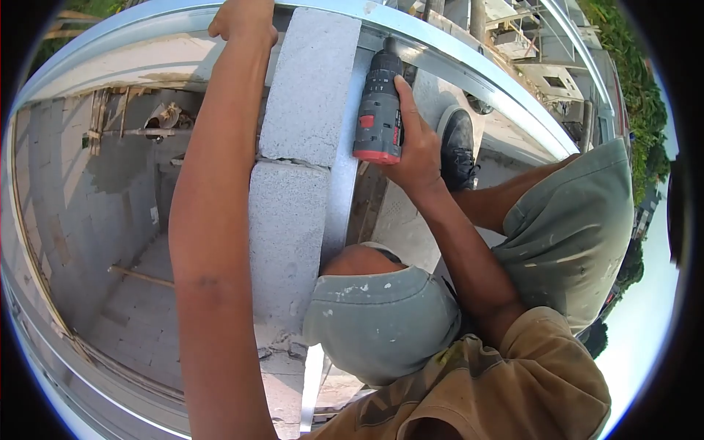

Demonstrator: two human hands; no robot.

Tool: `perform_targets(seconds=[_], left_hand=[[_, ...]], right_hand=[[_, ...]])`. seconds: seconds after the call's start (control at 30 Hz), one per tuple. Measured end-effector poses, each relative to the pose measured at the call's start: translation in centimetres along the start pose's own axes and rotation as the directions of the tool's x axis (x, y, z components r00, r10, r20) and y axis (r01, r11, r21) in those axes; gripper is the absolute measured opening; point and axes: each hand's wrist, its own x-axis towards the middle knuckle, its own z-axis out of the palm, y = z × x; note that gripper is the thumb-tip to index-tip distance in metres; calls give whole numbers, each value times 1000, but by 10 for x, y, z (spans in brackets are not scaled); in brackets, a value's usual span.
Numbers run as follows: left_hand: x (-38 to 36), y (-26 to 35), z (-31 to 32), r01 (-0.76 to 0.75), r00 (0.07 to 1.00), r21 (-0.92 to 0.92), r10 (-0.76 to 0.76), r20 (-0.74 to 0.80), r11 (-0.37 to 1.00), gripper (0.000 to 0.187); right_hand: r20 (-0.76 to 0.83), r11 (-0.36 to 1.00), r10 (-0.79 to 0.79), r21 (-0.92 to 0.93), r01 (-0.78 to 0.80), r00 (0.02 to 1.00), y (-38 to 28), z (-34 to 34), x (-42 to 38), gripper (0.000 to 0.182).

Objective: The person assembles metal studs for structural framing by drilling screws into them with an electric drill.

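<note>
A grey and black cordless drill (378,110) with a red base is gripped in my right hand (419,150). Its chuck end meets the inner side of a long silver metal beam (469,62) at the top of the view; the bit's tip is hard to make out. My left arm stretches forward, and my left hand (248,20) is hooked over the same beam, left of a grey block. Some of its fingers are hidden behind the beam. Between my arms runs a wall of light grey concrete blocks (308,88), with a metal strip (345,161) along its right side.
Left of the wall, a deep room with block walls (95,198) drops to a floor below. My shoe (458,143) is beside the drill, on the right. A further metal rail (579,51) and building works lie beyond.
</note>
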Motion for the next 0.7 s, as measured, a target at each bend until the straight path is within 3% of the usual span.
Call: perform_targets(seconds=[0.27, 0.37, 0.5, 0.57, 0.7], left_hand=[[3, -1, -6, 44, 998, 18, -43, -49, 999, 95], [4, 3, -4, 52, 997, 21, -50, -55, 998, 95], [1, 3, -1, 71, 996, 35, -69, -59, 997, 96], [-1, 5, 2, 75, 996, 45, -72, -61, 996, 96], [-8, 9, 14, 71, 996, 54, -68, -58, 996, 97]], right_hand=[[86, 999, 48, -6, -48, 995, 0, -4, 1, 102], [-3, 1000, -1, 8, 1, 1000, 3, 1, 1, 100], [1, 1000, -13, -7, 13, 1000, 2, -2, 2, 99], [98, 998, 53, -36, -50, 994, 0, -7, 1, 98], [61, 999, 39, -18, -38, 997, 0, -11, 1, 99]])
